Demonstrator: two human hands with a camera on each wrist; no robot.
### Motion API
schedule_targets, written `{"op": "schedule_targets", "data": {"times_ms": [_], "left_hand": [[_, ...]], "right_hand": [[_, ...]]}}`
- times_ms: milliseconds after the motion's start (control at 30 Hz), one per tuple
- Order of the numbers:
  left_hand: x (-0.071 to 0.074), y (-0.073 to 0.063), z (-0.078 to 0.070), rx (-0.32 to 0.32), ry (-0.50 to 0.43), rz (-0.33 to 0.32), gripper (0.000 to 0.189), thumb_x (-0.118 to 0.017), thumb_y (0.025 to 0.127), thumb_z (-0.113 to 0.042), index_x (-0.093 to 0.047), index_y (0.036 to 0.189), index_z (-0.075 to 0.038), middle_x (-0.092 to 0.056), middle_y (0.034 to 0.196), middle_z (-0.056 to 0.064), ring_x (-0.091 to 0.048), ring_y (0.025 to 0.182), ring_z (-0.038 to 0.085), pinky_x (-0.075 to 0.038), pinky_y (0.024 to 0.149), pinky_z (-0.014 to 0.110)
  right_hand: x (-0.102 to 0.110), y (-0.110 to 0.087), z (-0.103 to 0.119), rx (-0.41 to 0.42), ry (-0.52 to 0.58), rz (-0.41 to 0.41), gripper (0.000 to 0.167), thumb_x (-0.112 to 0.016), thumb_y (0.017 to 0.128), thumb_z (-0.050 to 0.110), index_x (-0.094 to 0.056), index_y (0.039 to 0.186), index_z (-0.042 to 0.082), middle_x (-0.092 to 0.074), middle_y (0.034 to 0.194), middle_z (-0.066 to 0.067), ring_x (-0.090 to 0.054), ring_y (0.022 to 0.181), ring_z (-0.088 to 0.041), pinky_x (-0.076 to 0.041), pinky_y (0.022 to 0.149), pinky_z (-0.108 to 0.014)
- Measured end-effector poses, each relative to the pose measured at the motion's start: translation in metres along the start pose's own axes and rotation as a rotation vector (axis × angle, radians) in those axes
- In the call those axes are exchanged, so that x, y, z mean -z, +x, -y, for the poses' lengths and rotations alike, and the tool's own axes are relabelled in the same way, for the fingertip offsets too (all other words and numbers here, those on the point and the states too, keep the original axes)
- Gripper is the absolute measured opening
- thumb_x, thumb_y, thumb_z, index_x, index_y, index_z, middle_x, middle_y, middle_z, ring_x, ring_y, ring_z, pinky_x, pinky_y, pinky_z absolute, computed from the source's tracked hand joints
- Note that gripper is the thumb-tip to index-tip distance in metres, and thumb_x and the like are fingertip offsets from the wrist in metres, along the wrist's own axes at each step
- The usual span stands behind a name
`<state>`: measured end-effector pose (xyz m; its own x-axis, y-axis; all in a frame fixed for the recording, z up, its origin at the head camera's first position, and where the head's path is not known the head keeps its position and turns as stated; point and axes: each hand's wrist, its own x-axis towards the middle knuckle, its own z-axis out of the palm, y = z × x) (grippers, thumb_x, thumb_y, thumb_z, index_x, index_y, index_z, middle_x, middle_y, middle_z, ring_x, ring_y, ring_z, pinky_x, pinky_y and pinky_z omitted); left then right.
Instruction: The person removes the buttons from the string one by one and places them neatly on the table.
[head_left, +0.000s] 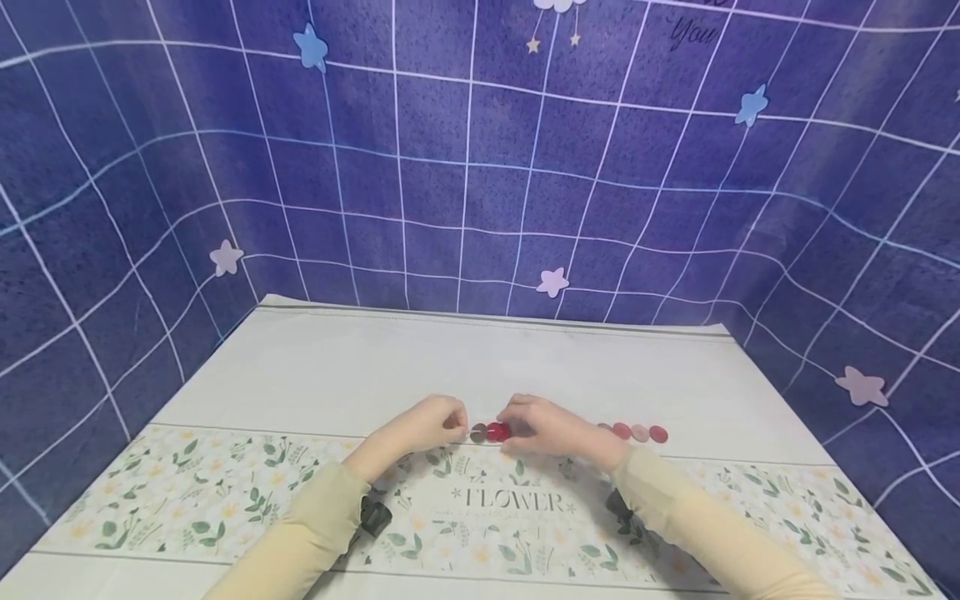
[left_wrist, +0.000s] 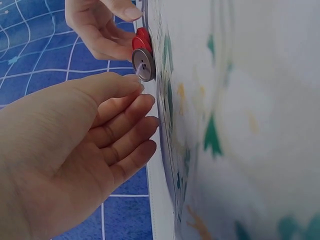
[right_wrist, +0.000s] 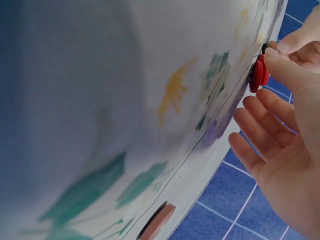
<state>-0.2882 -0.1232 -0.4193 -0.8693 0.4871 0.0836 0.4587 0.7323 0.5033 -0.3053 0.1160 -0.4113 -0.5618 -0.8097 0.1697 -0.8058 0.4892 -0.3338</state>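
Observation:
My left hand (head_left: 431, 425) pinches a thin, pale thread (left_wrist: 139, 70) between thumb and forefinger, its other fingers loosely curved. Just beyond these fingertips is a grey-brown button (left_wrist: 143, 65) with small holes, and the thread runs to its face. Red buttons (head_left: 497, 432) overlap right beside it, just above the white tabletop (head_left: 420, 358). From the right, my right hand (head_left: 551, 429) holds the nearest red button with thumb and forefinger. In the right wrist view its remaining fingers (right_wrist: 260, 132) are spread beneath, and the thumb covers part of the red buttons (right_wrist: 258, 74).
A row of several buttons, including a red one (head_left: 621, 431), a pale pink one (head_left: 640, 433) and another red one (head_left: 658, 434), lies right of my right wrist. A flowered band (head_left: 510, 525) crosses the table's front. Blue gridded cloth (head_left: 480, 167) walls the back and sides.

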Motion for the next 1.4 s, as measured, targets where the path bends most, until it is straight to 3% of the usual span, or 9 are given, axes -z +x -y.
{"op": "schedule_targets", "data": {"times_ms": [567,1033,1400], "left_hand": [[0.0021,0.0001,-0.0023,-0.011,0.02,-0.015,0.008,-0.065,0.085,-0.017,-0.06,0.079,-0.016,-0.063,0.079,-0.004,-0.058,0.078,0.011,-0.051,0.08,0.035],[0.001,0.0013,-0.0011,-0.014,0.027,-0.018,0.008,-0.066,0.085,-0.018,-0.061,0.079,-0.016,-0.063,0.078,-0.006,-0.058,0.076,0.008,-0.051,0.079,0.034],[-0.0004,0.001,-0.0006,-0.023,0.019,-0.013,0.008,-0.065,0.085,-0.017,-0.061,0.079,-0.015,-0.062,0.078,-0.005,-0.056,0.075,0.009,-0.051,0.079,0.034]], "right_hand": [[-0.0033,0.0058,-0.0007,-0.024,-0.069,0.024,0.038,-0.068,0.083,0.033,-0.064,0.112,0.008,-0.058,0.097,0.001,-0.055,0.092,-0.011,-0.048,0.089,-0.029],[-0.0034,0.0051,0.0011,-0.092,-0.028,0.042,0.03,-0.069,0.083,0.03,-0.065,0.106,0.01,-0.057,0.098,0.004,-0.057,0.096,-0.011,-0.048,0.092,-0.029],[-0.0025,0.0023,0.0049,-0.12,0.024,0.064,0.031,-0.068,0.081,0.019,-0.065,0.109,0.007,-0.058,0.095,0.002,-0.059,0.09,-0.011,-0.051,0.086,-0.025]]}}
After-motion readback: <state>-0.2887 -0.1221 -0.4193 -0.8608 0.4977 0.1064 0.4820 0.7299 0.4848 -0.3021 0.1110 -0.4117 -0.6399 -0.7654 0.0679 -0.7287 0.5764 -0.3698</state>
